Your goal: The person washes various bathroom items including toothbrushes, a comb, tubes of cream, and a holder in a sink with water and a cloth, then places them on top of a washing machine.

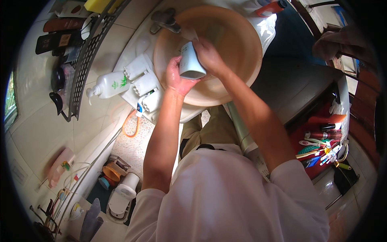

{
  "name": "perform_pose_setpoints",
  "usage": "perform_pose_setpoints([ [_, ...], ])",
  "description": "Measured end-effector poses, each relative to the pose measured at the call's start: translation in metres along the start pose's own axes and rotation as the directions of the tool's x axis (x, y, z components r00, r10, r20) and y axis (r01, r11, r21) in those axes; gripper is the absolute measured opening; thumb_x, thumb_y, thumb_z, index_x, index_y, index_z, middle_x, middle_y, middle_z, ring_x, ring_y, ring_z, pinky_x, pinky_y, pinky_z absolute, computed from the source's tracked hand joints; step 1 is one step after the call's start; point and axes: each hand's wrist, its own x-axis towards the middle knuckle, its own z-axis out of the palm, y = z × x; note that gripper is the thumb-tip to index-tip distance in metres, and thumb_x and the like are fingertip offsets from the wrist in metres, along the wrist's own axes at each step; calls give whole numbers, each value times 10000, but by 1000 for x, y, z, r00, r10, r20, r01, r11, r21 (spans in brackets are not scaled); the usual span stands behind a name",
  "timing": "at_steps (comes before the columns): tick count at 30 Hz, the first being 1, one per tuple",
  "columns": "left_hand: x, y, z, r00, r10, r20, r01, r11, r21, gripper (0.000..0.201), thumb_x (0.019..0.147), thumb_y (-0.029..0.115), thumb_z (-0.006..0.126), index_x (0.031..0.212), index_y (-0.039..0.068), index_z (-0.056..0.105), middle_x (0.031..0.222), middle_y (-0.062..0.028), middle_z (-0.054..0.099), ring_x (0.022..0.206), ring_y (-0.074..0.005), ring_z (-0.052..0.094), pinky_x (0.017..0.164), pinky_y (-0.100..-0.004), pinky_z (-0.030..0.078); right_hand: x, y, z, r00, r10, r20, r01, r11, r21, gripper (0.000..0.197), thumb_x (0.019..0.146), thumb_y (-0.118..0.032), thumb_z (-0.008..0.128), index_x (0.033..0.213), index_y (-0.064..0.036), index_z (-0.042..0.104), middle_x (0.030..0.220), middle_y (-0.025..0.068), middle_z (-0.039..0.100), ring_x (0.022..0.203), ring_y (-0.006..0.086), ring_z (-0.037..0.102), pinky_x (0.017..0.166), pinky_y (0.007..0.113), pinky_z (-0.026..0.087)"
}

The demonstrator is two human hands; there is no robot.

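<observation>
Over a tan plastic basin (pixel 242 76), both hands grip a pale blue-white container (pixel 191 62) with a rounded-square end turned toward me. My left hand (pixel 177 78) wraps the container's left side and lower end, thumb pointing up. On its upper right side lies my right hand (pixel 207 56), fingers curled over the far end and partly hidden. A metal tap (pixel 166 21) sits just beyond, at the basin's far left rim. Something whitish and translucent, perhaps water, shows between the tap and the container.
Left of the basin are a white pump bottle (pixel 111 85) and white holders (pixel 141 82). A black wire rack (pixel 86 60) with bottles runs along the left wall. To the right are a dark countertop (pixel 290 86) and a red tray (pixel 296 139) of brushes and combs.
</observation>
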Motion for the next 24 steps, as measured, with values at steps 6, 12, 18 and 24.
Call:
perform_pose_setpoints([
  [6, 8, -2, -27, 981, 81, -178, -57, 989, 135, 438, 924, 464, 491, 1229, 149, 515, 1171, -58, 583, 1111, -253, 535, 936, -468, 433, -45, 2, 14, 881, -472, -32, 430, 828, -359, 430, 889, -170, 464, 1267, 35, 458, 1263, 276, 481, 1178, 423, 450, 985, 434, 381],
  [12, 7, -2, -31, 992, -43, -122, 69, 974, 215, 462, 940, 521, 409, 1249, 187, 488, 1190, -41, 560, 1073, -225, 535, 846, -460, 466, -46, 8, 13, 876, -480, -35, 400, 767, -502, 336, 832, -192, 541, 1113, -28, 621, 1292, 190, 499, 1189, 378, 454, 995, 427, 382],
  [18, 3, 2, -8, 981, 8, -195, 39, 971, 234, 448, 925, 414, 499, 1285, 153, 436, 1249, -79, 510, 1132, -267, 490, 864, -456, 459, -8, -6, 11, 952, -303, 31, 275, 813, -513, 421, 795, -323, 563, 1133, -86, 648, 1185, 198, 589, 1061, 363, 573, 921, 397, 455],
  [24, -9, 12, -15, 994, -30, -104, 48, 984, 173, 479, 795, 433, 642, 1108, 79, 565, 938, -160, 629, 818, -334, 623, 698, -461, 526, -3, -16, 0, 959, 214, 186, -165, 954, -249, 397, 821, -359, 515, 1085, -102, 663, 996, 156, 667, 909, 271, 641, 839, 369, 488],
])
